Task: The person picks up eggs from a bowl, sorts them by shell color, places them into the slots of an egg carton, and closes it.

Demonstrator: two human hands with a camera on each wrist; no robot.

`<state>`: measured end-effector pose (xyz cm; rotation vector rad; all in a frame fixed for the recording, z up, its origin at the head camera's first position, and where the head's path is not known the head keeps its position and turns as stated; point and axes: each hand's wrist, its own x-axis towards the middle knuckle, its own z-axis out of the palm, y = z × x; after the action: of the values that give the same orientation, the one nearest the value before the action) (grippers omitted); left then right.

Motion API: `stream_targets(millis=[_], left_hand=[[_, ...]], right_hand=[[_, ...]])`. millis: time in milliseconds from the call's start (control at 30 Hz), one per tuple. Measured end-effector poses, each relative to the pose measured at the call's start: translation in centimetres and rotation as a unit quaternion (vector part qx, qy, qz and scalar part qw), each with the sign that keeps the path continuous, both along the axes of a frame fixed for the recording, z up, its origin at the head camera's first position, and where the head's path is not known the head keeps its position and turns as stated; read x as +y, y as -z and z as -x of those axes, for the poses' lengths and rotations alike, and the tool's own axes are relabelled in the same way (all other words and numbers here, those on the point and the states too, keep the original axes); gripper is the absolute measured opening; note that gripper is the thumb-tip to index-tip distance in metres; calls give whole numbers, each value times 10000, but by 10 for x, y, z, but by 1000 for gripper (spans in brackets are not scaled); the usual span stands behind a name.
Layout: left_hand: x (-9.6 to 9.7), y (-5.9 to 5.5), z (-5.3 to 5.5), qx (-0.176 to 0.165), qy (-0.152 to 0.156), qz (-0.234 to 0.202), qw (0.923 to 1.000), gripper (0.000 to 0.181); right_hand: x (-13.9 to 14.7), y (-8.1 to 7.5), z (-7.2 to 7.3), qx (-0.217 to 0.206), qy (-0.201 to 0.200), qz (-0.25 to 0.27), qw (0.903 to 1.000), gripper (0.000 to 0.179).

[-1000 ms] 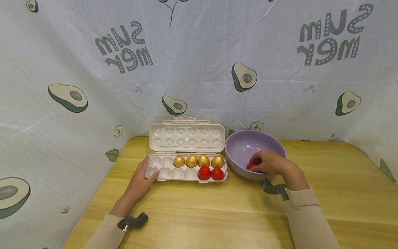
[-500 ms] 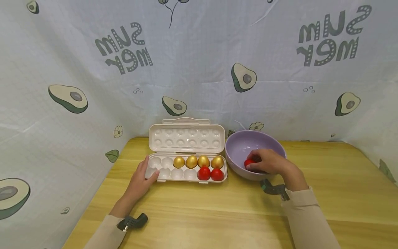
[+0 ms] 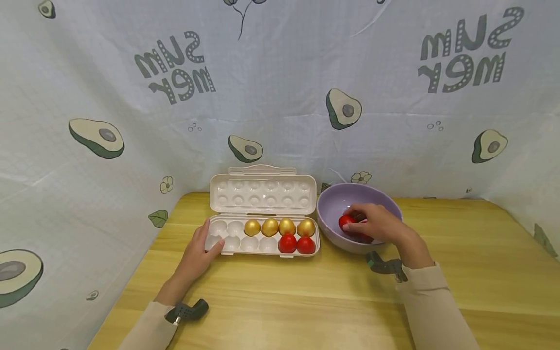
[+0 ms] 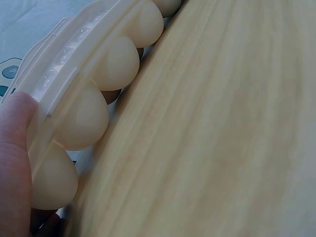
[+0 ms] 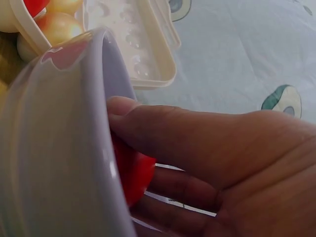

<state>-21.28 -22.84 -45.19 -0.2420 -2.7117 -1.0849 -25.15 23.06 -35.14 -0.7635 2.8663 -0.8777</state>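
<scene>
A cream egg box (image 3: 232, 252) lies with its lid (image 3: 262, 193) raised. Gold eggs (image 3: 269, 227) fill part of its back row, and two red eggs (image 3: 287, 243) sit at the right of the front row. My left hand (image 3: 197, 255) grips the box's left end, its thumb (image 4: 17, 118) over the front rim. Inside the purple bowl (image 3: 330, 209), my right hand (image 3: 378, 224) pinches a red egg (image 3: 346, 222) between thumb and fingers. More red shows beneath that palm, partly hidden. In the right wrist view, the bowl wall (image 5: 59, 138) covers the fingertips.
The bowl stands close against the right end of the egg box. Behind both hangs a pale avocado-print cloth (image 3: 280, 116). Bare wooden tabletop (image 3: 284, 301) stretches in front of the box.
My right hand has shifted slightly left and back inside the bowl with the red egg, which shows more now. The left hand and egg box have stayed in place.
</scene>
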Motion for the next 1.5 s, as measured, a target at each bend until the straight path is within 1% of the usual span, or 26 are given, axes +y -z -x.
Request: stream_targets(millis=[167,433,667,733,900,1100,1267,1500], left_hand=[[0,-1,-1,-33,-4,-47,10000,83],[0,0,0,33,23,-17,10000,83],[-1,1,-2,-1,16,-23,10000,84],[0,1,-2,-12,14,-28,10000,84],[0,0,-2,-70,-11,-29,10000,84],[1,-1,-1,-84,-21,-1,10000,84],[0,-1,-2,-145,-40,-13,9999,84],[1,-2,-2,-130,-28,-28,9999,84]], right_hand=[[-2,-2,-1,53,163,127,9998,28],[-4,-2,-1,240,198,328,9990,28],[-6,-2,0,254,183,513,9982,32],[-7,-2,1,264,235,538,9979,33],[-10,0,3,374,282,682,9966,33],[-14,-1,2,458,239,874,9948,34],[-18,-1,2,511,266,916,9941,36],[-25,0,1,565,220,1006,9931,34]])
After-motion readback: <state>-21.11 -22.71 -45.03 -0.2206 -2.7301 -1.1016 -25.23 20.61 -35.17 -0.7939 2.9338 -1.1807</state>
